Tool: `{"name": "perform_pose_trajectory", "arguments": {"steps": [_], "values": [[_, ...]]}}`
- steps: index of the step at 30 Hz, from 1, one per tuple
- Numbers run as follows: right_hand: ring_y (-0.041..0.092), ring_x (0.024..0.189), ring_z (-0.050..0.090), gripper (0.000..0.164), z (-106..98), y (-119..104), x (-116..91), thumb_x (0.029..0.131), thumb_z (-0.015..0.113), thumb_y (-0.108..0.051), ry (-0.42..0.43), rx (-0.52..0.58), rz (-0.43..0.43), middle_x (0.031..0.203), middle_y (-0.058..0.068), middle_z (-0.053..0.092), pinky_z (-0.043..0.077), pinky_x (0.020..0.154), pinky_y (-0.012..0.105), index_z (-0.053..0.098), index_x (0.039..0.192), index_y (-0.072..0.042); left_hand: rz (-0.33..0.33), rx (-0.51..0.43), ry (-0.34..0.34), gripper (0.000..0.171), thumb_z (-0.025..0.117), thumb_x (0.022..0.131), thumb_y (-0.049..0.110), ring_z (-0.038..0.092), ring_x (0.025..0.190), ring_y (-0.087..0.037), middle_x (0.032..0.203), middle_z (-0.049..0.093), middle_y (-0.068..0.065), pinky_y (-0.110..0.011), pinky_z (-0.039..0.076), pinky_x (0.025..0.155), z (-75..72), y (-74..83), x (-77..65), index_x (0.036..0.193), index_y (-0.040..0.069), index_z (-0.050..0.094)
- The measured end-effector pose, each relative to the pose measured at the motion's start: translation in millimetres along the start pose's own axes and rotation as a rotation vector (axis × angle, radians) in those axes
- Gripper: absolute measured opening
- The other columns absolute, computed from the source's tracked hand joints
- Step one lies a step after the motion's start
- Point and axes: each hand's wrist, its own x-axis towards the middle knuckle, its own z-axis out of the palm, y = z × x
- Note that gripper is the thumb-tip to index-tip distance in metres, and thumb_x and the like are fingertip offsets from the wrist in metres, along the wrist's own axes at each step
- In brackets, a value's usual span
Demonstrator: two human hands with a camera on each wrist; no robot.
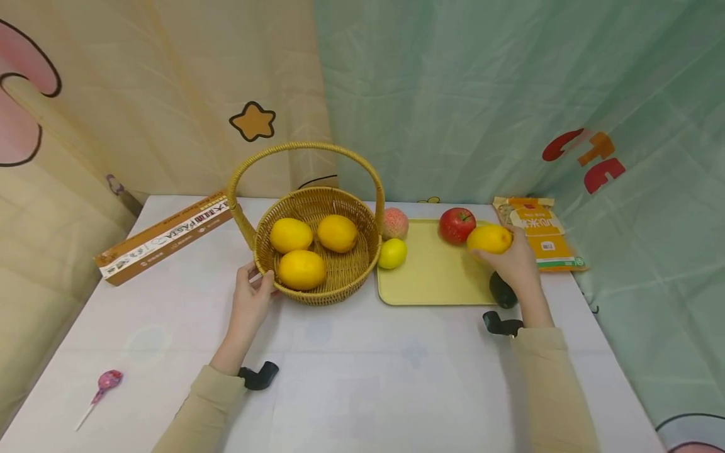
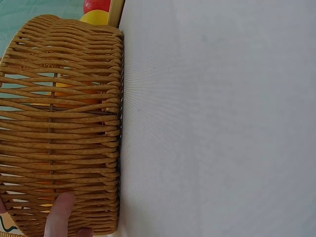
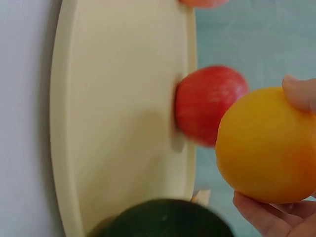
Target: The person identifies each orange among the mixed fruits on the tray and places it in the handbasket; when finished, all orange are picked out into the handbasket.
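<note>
My left hand (image 1: 252, 296) grips the near left side of a round wicker basket (image 1: 355, 267) with a tall handle. In the left wrist view its fingers (image 2: 60, 213) lie against the woven outer wall. Inside the basket rest three yellow mangoes (image 1: 302, 270). My right hand (image 1: 512, 259) holds another yellow mango (image 3: 266, 145) above the right end of a pale yellow tray (image 1: 433, 283), thumb and fingers around it. Just behind it, a red apple (image 1: 457, 226) sits at the tray's back edge. A dark green avocado (image 1: 502, 290) lies under the right wrist, at the tray's near right corner.
Between basket and tray are a pink peach-like fruit (image 1: 395, 224) and a small yellow-green lemon (image 1: 392, 253). An orange food packet (image 1: 540, 236) lies at the back right. A long pasta box (image 1: 167, 239) lies back left, a lollipop (image 1: 107, 382) front left. Curtains hang behind.
</note>
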Motion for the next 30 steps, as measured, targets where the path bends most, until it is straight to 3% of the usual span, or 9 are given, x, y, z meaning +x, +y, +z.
{"name": "perform_pose_trajectory", "arguments": {"steps": [8,25,30], "values": [[0.042,0.120,0.045,0.093,12.7,-31.7,-23.4,0.084,0.075,-0.048,0.056,0.041,-0.147,0.143,0.026,0.043,0.044,0.105,0.061,0.028,0.151,-0.003,0.001,-0.001,0.004,0.056,0.041,0.106,0.021,0.046,0.132,-0.032,0.154,0.025,-0.023,-0.038,0.056,0.099,-0.3,0.1,-0.9,0.152,0.000,0.017],[0.031,0.114,0.056,0.083,76.9,-104.2,-58.4,0.076,0.086,-0.030,-0.144,0.261,-0.367,0.136,0.012,0.053,0.056,0.096,0.050,0.040,0.144,-0.013,0.007,-0.007,0.003,0.056,0.041,0.106,0.020,0.044,0.134,-0.033,0.155,0.024,-0.023,-0.044,0.052,0.103,0.7,0.7,-0.2,0.152,0.000,0.017],[0.030,0.111,0.059,0.083,99.3,-123.9,-65.9,0.075,0.086,-0.033,-0.180,0.254,-0.408,0.132,0.011,0.057,0.057,0.093,0.048,0.041,0.144,-0.017,0.010,-0.001,-0.005,0.056,0.041,0.106,0.020,0.044,0.135,-0.033,0.156,0.023,-0.022,-0.045,0.051,0.104,0.1,0.5,-1.8,0.152,0.000,0.016]]}}
